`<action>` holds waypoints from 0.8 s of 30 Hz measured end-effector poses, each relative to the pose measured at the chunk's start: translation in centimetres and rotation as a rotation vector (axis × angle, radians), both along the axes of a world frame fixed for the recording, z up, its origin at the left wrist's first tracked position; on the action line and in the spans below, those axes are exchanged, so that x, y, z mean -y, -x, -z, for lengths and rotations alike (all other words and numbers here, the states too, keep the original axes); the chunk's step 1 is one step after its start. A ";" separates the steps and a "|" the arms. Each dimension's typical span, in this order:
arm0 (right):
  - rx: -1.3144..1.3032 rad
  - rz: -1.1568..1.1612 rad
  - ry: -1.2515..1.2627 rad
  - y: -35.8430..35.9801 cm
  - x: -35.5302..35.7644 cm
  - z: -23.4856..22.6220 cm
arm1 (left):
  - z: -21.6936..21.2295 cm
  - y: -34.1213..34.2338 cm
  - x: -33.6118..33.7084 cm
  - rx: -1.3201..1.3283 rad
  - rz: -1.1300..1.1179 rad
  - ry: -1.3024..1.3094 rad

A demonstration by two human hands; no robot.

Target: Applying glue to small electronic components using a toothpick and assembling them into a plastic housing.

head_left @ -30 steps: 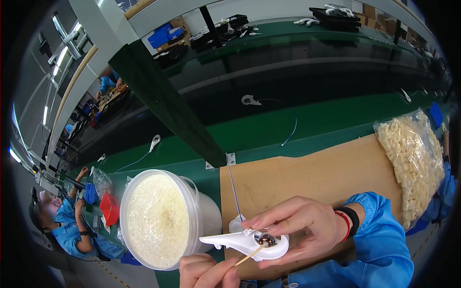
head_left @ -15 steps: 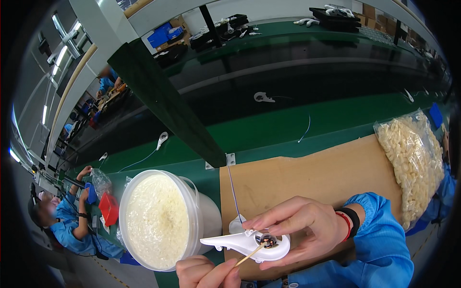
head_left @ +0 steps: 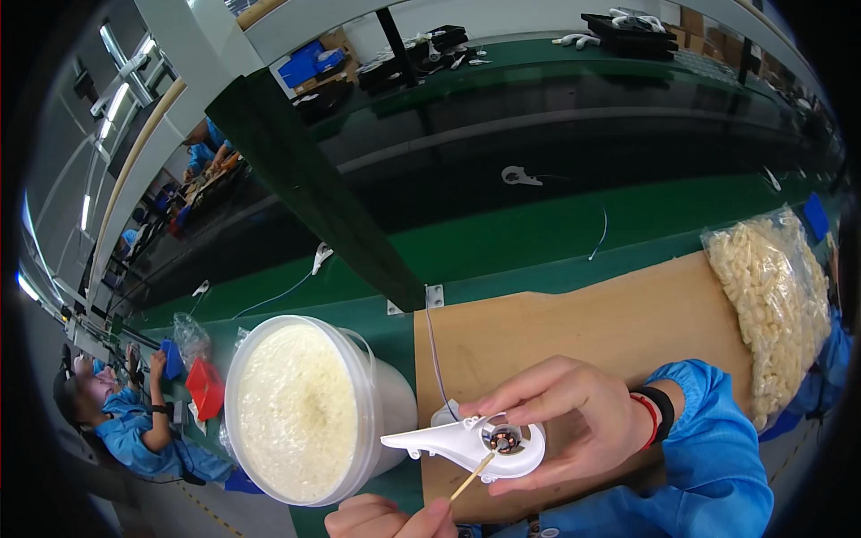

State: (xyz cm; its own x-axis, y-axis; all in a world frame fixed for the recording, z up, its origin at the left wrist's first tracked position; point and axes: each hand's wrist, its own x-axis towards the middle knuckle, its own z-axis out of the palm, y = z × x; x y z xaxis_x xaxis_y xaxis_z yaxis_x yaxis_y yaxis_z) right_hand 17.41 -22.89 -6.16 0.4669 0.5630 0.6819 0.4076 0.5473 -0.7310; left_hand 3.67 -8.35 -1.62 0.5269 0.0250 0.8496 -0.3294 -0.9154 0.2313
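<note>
My right hand [head_left: 583, 412] is closed around the rounded end of a white plastic housing [head_left: 439, 439], its narrow tip pointing left. Inside the round opening sits a small motor [head_left: 504, 438] with copper-coloured windings. A thin cable [head_left: 433, 350] runs from the housing up toward the post's base. My left hand [head_left: 387, 518], partly cut off by the lower edge, pinches a thin wooden stick [head_left: 470, 479]. The stick's far end touches the motor area at the rim of the opening.
Left of my hands stands a white bucket [head_left: 366, 403] of pale yellowish paste. Brown cardboard [head_left: 574, 332] covers the bench, with a clear bag of cream-coloured pieces [head_left: 771, 305] at right. A dark green post [head_left: 314, 188] rises before the conveyor [head_left: 448, 134]. A co-worker [head_left: 148, 430] sits at left.
The stick and my left hand have shifted slightly down, and the housing slightly right. White parts on the conveyor have moved right. The co-worker's arms have changed position.
</note>
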 end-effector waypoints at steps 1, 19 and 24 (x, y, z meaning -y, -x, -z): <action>0.007 0.013 0.003 -0.1 0.0 0.0 | 0.0 0.0 0.0 0.000 -0.006 0.012; 0.042 0.095 0.050 -0.1 -0.7 -0.1 | 0.1 -0.9 -0.3 -0.058 -0.030 0.086; 0.127 0.087 0.105 -0.4 -0.5 -0.6 | 0.3 -0.7 -0.5 -0.047 -0.018 0.104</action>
State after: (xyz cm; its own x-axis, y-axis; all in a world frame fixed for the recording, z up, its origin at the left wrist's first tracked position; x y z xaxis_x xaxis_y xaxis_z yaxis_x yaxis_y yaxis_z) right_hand 17.84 -22.35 -5.55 0.4303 0.5955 0.6784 0.5428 0.4297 -0.7216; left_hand 4.38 -7.85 -1.87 0.5645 0.1221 0.8164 -0.2995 -0.8913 0.3404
